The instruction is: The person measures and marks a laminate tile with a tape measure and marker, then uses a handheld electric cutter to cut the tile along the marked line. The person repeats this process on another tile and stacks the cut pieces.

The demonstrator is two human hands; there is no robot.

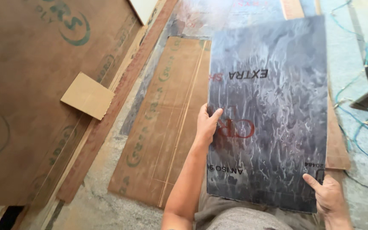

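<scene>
Looking like a carpentry or interior fit-out site. Brown plywood boards (30,98) are leaning and lying stacked at left, another cut brown sheet (162,127) is lying flat on the speckled stone floor (103,208), and a small square offcut (88,96) is sitting on the stack. A dark marbled laminate sheet (273,110) is being handled over the floor (protective film with print showing on it). Loose blue wires (363,127) are trailing across the floor at right.
</scene>
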